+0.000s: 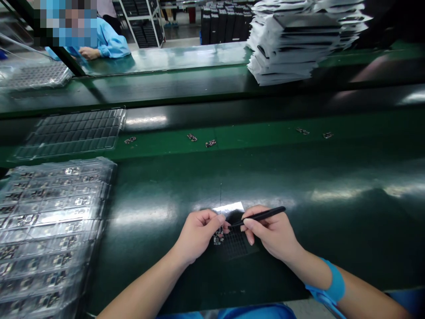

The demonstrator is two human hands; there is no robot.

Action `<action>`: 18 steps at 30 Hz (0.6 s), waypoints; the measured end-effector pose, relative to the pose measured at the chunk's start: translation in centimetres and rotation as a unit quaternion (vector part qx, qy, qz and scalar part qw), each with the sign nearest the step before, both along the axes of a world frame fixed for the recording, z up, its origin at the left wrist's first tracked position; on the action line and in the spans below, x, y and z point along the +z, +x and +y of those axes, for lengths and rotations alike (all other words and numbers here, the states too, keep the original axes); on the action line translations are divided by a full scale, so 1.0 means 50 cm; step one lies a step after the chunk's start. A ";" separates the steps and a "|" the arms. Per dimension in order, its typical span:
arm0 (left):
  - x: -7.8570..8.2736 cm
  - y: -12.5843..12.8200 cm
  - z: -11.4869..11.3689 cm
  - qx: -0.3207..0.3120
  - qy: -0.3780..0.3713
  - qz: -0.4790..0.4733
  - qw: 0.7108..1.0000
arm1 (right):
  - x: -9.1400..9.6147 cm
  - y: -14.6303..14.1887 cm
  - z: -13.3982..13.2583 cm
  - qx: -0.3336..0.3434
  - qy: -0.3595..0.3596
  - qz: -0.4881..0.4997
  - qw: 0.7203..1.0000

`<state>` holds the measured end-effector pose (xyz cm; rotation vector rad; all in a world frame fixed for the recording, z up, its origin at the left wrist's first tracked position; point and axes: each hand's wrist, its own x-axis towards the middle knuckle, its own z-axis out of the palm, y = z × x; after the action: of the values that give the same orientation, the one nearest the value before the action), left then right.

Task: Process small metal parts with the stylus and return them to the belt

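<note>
Between the thumb and fingers of my left hand (201, 232) is a small circuit board (218, 238), partly hidden by the fingers. A thin dark wire stands up beyond that hand. My right hand (272, 232) is closed around black tweezers (265, 214), their tip close to my left fingertips. Whether the tip touches the board I cannot tell. Under both hands lies a sheet (236, 244) with a dark grid pattern and a bright strip (229, 208) at its far end. A blue band (335, 281) circles my right wrist.
Stacked clear trays (56, 221) of small boards stand at the left, with a clear compartment tray (76, 128) behind. Several small boards (210, 143) lie along the green belt (252, 137). A tall pile of white packets (292, 48) and a person in blue (111, 40) are across the line.
</note>
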<state>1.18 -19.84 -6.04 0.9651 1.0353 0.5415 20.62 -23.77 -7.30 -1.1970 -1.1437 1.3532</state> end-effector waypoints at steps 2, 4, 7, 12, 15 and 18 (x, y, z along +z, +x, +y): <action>0.001 0.001 0.000 -0.008 0.005 0.019 1.000 | 0.001 -0.003 0.000 0.005 -0.015 -0.004 1.000; 0.002 0.001 -0.001 -0.014 0.003 0.032 0.999 | 0.006 -0.007 0.000 0.009 -0.026 -0.017 0.999; -0.001 0.000 -0.003 -0.020 -0.001 0.047 0.999 | 0.014 -0.011 0.002 0.016 -0.028 -0.036 0.999; -0.006 0.001 -0.004 -0.027 0.008 0.060 0.998 | 0.020 -0.013 0.004 0.028 -0.028 -0.049 0.998; -0.006 0.002 -0.004 -0.025 0.003 0.061 0.998 | 0.019 -0.012 0.004 0.029 -0.030 -0.049 0.998; -0.005 0.002 -0.003 -0.024 -0.004 0.058 0.998 | 0.018 -0.012 0.004 0.031 -0.025 -0.050 0.998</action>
<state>1.28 -20.02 -6.28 1.0198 1.1138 0.4462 20.02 -23.58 -6.39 -1.2861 -1.2334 1.3882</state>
